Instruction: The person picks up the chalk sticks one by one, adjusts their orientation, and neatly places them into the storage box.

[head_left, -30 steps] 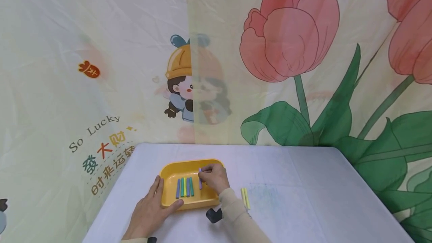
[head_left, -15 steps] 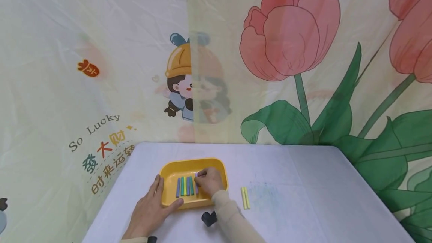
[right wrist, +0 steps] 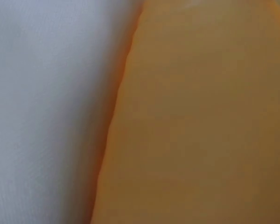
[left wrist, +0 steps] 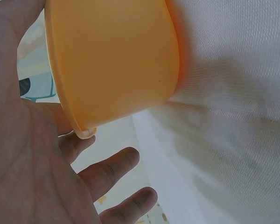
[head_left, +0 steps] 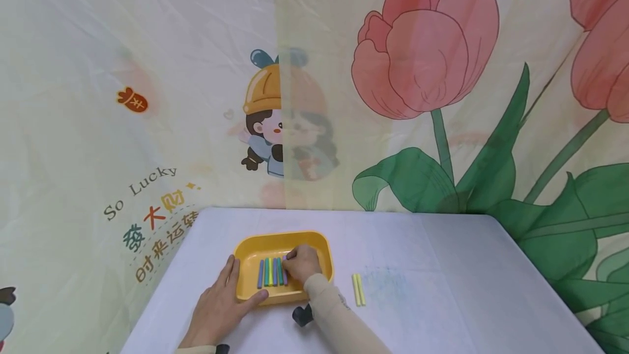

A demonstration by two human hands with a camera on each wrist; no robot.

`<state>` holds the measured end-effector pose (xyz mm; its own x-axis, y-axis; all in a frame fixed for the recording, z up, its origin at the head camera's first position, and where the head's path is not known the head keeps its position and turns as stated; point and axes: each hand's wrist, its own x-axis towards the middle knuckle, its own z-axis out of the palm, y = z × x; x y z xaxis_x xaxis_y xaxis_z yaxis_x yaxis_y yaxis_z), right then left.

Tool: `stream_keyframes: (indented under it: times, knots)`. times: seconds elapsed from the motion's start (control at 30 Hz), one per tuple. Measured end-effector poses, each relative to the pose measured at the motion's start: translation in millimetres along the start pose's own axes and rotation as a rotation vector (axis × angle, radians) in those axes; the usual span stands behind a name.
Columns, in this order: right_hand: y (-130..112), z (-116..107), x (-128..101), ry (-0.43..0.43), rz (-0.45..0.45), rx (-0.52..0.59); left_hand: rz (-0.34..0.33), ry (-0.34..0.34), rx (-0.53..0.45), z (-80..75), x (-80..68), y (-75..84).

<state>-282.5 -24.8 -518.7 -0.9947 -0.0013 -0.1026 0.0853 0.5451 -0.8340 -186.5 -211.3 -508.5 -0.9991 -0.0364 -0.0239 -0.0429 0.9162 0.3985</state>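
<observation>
A yellow plastic tray (head_left: 321,240) stands on the white-covered table. My left hand (head_left: 214,309) lies at its left end, straight fingers along the side and thumb over the near rim. In the left wrist view, the hand's spread fingers (left wrist: 112,172) show beside the tray's outer wall (left wrist: 116,60). Inside the tray, several chalk sticks (head_left: 271,273) in purple, green and yellow lie side by side. My right hand (head_left: 306,263) reaches in and pinches a purple chalk stick (head_left: 285,278) at the row's right end. Only the tray wall (right wrist: 191,112) and cloth fill the right wrist view.
Two pale yellow chalk sticks (head_left: 358,289) lie on the table to the right of the tray. Beyond them, a greenish smudge (head_left: 388,285) marks the cloth. A printed curtain (head_left: 314,195) with tulips hangs behind the table's far edge.
My right hand has moved left inside the tray, bringing the purple chalk stick up close to the row. The left hand and the tray stay where they were.
</observation>
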Motion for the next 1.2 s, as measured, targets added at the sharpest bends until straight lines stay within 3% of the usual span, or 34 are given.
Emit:
stream_keyframes:
  times: [0.27,0.57,0.83,1.2]
  knots:
    - [0.9,3.7,1.6,0.003,-0.007,0.019,-0.006,0.004,0.011,-0.1,0.0,2.1]
    - [1.3,4.1,1.7,0.015,-0.005,-0.041,0.002,-0.008,0.013,-0.9,0.7,1.3]
    - [0.2,1.4,-3.2,-0.028,0.039,0.004,-0.005,-0.011,0.016,-0.2,0.3,0.5]
    - [-0.5,-15.0,-19.3,-0.034,-0.058,-0.015,0.009,0.0,0.021,-1.2,0.3,0.4]
